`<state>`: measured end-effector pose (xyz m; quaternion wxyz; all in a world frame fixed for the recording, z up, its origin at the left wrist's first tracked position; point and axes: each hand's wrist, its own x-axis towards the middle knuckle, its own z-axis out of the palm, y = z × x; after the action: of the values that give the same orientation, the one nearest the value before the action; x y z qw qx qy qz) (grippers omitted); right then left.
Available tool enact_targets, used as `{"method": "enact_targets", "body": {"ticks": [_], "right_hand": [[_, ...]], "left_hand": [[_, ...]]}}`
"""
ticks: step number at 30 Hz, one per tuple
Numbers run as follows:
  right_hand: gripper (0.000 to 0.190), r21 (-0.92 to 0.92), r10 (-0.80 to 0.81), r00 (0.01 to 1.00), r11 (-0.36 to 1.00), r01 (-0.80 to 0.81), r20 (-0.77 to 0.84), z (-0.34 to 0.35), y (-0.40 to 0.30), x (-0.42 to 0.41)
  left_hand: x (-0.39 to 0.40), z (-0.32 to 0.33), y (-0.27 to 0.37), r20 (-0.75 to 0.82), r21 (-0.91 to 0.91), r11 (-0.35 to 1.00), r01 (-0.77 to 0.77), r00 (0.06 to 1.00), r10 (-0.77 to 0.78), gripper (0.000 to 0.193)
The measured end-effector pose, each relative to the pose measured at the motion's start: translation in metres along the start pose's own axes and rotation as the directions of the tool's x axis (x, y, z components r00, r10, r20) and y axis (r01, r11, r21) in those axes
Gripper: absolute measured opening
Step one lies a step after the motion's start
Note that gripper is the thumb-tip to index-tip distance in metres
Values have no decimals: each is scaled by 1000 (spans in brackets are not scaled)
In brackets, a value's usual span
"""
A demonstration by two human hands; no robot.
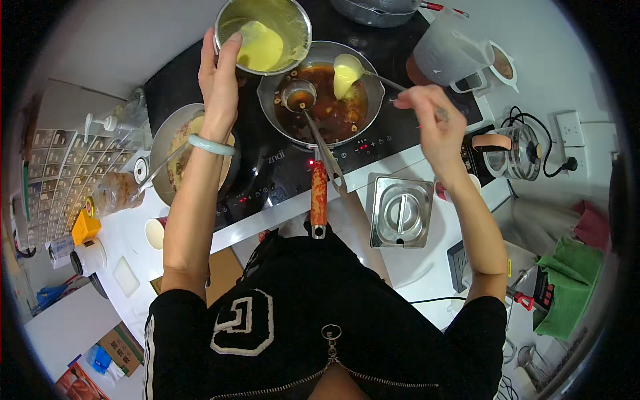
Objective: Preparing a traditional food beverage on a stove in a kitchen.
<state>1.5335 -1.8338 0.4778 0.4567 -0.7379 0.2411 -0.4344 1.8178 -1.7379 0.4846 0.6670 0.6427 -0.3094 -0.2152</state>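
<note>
My left hand (pixel 220 75) grips the rim of a metal bowl (pixel 300 20), tilted over the back of the hob and holding a thick pale yellow mixture (pixel 261 47). In my right hand (pixel 435 112) is the handle of a spoon (pixel 382 79); the same yellow mixture hangs from its bowl in a thick drip into a pan (pixel 377 102) of dark brown liquid (pixel 325 122) with small pieces floating. A metal ladle (pixel 320 135) rests in that pan, its bowl in the liquid, its handle beside the pan's worn orange handle (pixel 318 192).
A second pan (pixel 160 145) with food sits under my left forearm. A dark pot (pixel 375 15), a plastic measuring jug (pixel 447 47) and a glass kettle (pixel 515 152) stand around the black hob (pixel 280 177). A lidded steel container (pixel 401 212) lies near my right forearm.
</note>
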Motion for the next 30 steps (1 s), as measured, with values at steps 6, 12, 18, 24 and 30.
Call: {"method": "enact_targets", "body": {"ticks": [6,12,18,24,30], "right_hand": [[18,-408,-413,830,730,548,374,-15,-24,-12],[19,-404,-415,745,649,645,522,0,7,-42],[29,280,259,914,944,-172,-313,-12,-14,-12],[17,61,-184,983,981,185,-29,27,-29,20],[10,-271,-294,933,899,344,208,51,-9,19]], "left_hand": [[-6,1,2,-3,12,1000,0,1000,0,78],[-10,4,4,28,18,1000,9,1000,-9,79],[-26,3,0,51,-49,998,37,998,-34,78],[-36,8,-2,118,-92,996,1,993,9,76],[-41,12,-1,131,-106,992,-68,988,82,76]]}}
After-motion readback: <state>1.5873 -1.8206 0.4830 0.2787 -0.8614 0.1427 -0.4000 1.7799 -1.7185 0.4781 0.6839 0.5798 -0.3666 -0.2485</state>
